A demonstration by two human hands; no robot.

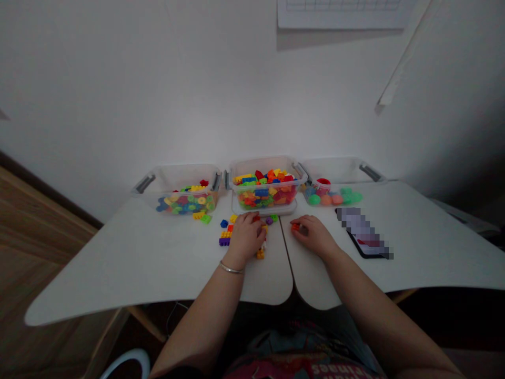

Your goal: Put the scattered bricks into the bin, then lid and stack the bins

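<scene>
Hands low before the central clear plastic bin (pixel 268 160): left hand (pixel 246 237) curled over loose bricks (pixel 260 253), grip unclear; right hand (pixel 313 235) pinching a red brick (pixel 295 227); short brick stack (pixel 224 234) built front-left of bin, bin still full.

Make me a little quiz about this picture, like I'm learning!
1. Which hand wears the bracelet?
2. True or false: the right tub holds balls.
3. How many clear tubs stand on the table?

Key:
1. The left hand
2. True
3. Three
</scene>
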